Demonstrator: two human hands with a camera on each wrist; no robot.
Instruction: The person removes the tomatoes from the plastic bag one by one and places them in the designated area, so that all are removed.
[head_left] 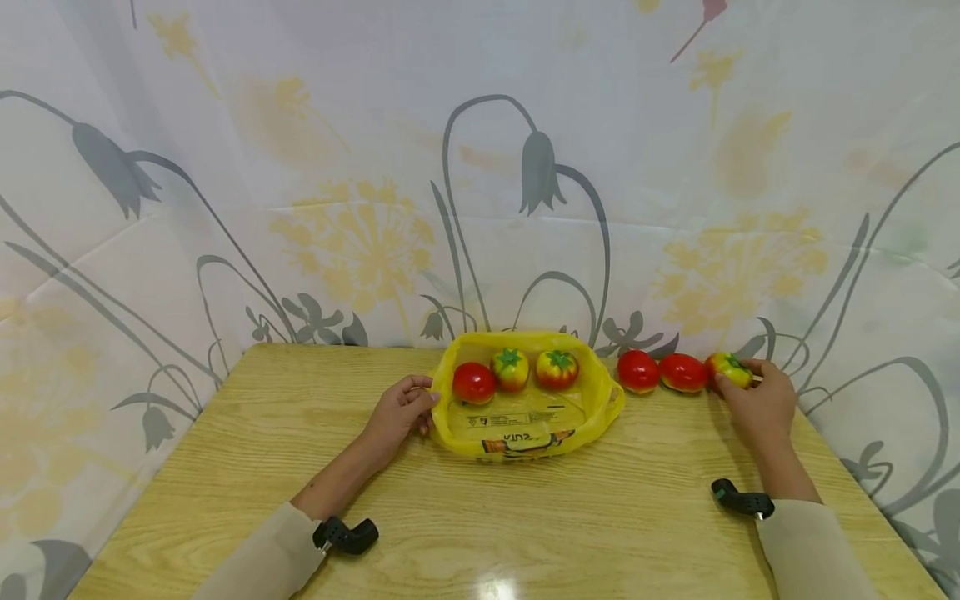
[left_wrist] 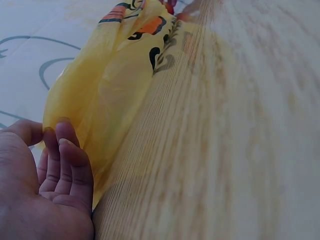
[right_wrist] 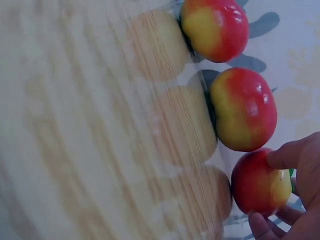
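A yellow plastic bag (head_left: 521, 454) lies on the table with its mouth spread wide. Inside are a red toy tomato (head_left: 474, 382) and two yellow-red ones with green star-shaped tops (head_left: 557, 369). My left hand (head_left: 405, 408) pinches the bag's left rim between thumb and fingers, seen close up in the left wrist view. To the right of the bag, two red tomatoes (head_left: 638, 371) sit in a row. At the row's right end my right hand (head_left: 761, 404) grips a red-yellow tomato (right_wrist: 257, 182), thumb on one side and fingers on the other.
The wooden table (head_left: 555, 525) meets a flower-printed curtain (head_left: 495, 250) along its back edge, just behind the row and the bag. Black wrist-worn devices (head_left: 742, 498) stick out from both sleeves.
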